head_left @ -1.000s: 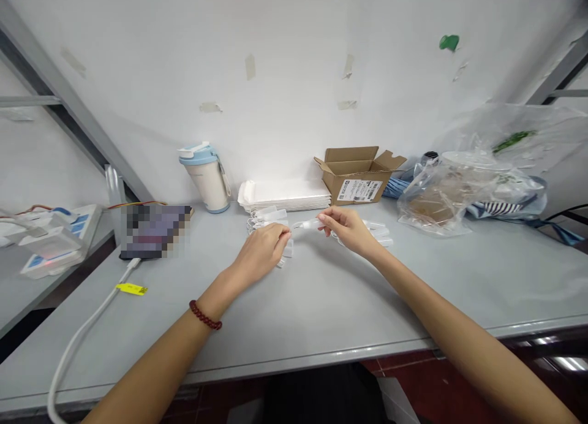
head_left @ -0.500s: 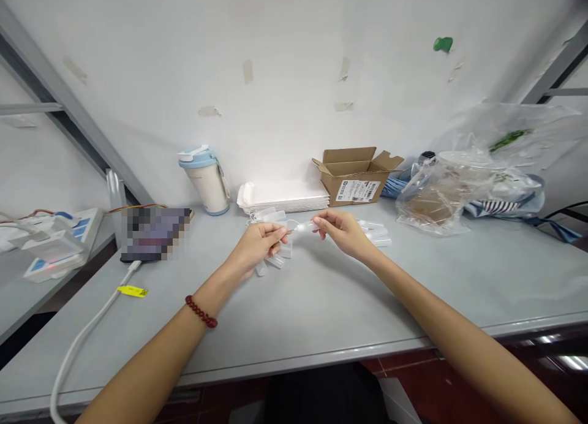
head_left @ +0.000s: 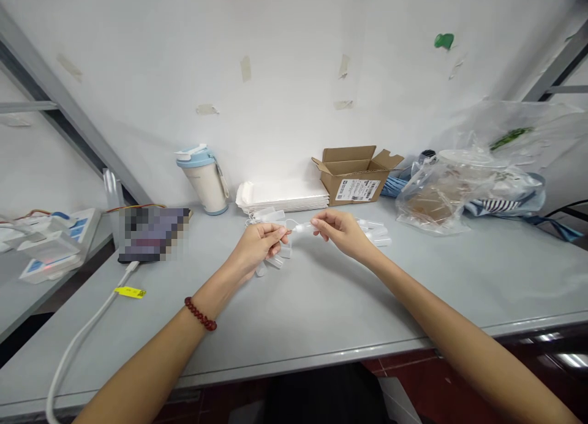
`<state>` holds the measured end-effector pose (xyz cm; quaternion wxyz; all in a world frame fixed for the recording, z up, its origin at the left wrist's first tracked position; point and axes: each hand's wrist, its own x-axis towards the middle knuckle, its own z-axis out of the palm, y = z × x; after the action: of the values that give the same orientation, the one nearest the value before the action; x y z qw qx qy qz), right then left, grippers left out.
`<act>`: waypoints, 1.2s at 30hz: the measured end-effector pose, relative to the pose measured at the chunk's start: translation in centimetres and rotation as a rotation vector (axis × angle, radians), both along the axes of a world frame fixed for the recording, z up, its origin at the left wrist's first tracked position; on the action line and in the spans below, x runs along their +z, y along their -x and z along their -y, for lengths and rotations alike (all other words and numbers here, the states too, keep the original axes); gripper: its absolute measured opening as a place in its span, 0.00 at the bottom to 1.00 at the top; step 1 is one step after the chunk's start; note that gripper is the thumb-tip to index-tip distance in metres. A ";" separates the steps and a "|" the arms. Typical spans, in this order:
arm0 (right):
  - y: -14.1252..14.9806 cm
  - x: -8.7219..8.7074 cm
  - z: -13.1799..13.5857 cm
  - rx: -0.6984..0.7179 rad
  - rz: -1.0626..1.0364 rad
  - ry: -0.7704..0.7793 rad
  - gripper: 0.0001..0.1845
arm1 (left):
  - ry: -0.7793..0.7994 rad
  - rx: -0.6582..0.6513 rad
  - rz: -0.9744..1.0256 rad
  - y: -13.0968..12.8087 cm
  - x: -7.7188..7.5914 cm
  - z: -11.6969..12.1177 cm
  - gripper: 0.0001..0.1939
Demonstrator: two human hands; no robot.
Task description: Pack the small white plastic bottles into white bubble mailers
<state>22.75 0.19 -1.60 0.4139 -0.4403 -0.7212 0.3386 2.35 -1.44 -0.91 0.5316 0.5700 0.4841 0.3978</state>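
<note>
My right hand (head_left: pixel 342 231) is in front of the cardboard box (head_left: pixel 351 188), on my side of it, with thumb and fingers pinching one end of a slim white-and-clear piece (head_left: pixel 301 227). That piece lies between my hands, nearer to me than the box and to its left. My left hand (head_left: pixel 258 247), farther left of the box, has thumb and forefinger pressed together at the piece's white end; what they nip is too small to make out. By my left hand lie several clear plastic tubes (head_left: pixel 275 261), in front of the box and leftward; more clear pieces (head_left: pixel 380 234) lie just in front of the box, behind my right hand. A white stack (head_left: pixel 287 197) sits right beside the box on its left, with a cup (head_left: pixel 202 184) upright farther left. A plastic bag (head_left: pixel 429 212) rests right of the box.
</note>
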 end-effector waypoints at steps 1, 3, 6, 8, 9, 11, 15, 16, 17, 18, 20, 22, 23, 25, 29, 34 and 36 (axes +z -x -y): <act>0.0 0.0 0.1 -0.005 0.014 -0.017 0.15 | -0.014 0.012 -0.013 -0.1 0.0 0.0 0.14; 0.2 0.0 0.2 -0.019 0.044 -0.070 0.13 | -0.054 0.045 -0.057 -0.4 0.0 0.2 0.12; 0.5 -0.3 0.4 -0.044 0.082 -0.139 0.12 | -0.124 0.080 -0.138 -0.7 -0.2 0.3 0.11; 0.8 -0.6 0.5 -0.068 0.086 -0.142 0.13 | -0.161 0.081 -0.172 -0.7 -0.5 0.3 0.11; 1.0 -0.7 0.6 -0.080 0.080 -0.133 0.13 | -0.176 0.083 -0.180 -0.7 -0.7 0.3 0.11; 1.3 -0.9 0.8 -0.102 0.061 -0.111 0.14 | -0.198 0.092 -0.194 -0.7 -1.0 0.4 0.12; 1.6 -1.2 1.0 -0.119 0.031 -0.091 0.14 | -0.230 0.121 -0.223 -0.7 -1.1 0.5 0.13; 1.6 -1.2 1.0 -0.114 0.030 -0.088 0.14 | -0.230 0.122 -0.221 -0.6 -1.0 0.4 0.13; 1.6 -1.2 1.0 -0.107 0.030 -0.084 0.14 | -0.225 0.119 -0.214 -0.6 -0.9 0.4 0.13; 1.6 -1.1 1.0 -0.098 0.030 -0.080 0.14 | -0.219 0.112 -0.205 -0.6 -0.7 0.4 0.13; 1.5 -1.0 0.8 -0.079 0.028 -0.069 0.15 | -0.207 0.089 -0.192 -0.4 -0.3 0.2 0.13; 1.3 -0.9 0.7 -0.075 0.020 -0.063 0.16 | -0.207 0.077 -0.197 -0.1 0.2 0.1 0.14; 1.2 -0.9 0.6 -0.076 0.013 -0.063 0.16 | -0.211 0.081 -0.199 0.0 0.4 0.0 0.14; 1.0 -0.8 0.5 -0.082 -0.002 -0.063 0.16 | -0.212 0.093 -0.202 0.3 0.8 -0.1 0.15; 0.9 -0.7 0.5 -0.080 -0.029 -0.032 0.17 | -0.186 0.071 -0.216 0.4 1.0 -0.1 0.14; 1.5 -0.8 0.8 -0.088 -0.071 0.057 0.20 | -0.209 0.040 -0.250 0.1 0.5 0.2 0.14; 1.8 -1.1 0.8 -0.112 -0.088 0.082 0.20 | -0.221 0.025 -0.274 0.0 0.1 0.2 0.14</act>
<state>21.00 -0.59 -2.73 0.4452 -0.4811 -0.6621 0.3633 2.39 -1.66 -0.84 0.3895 0.6678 0.5124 0.3738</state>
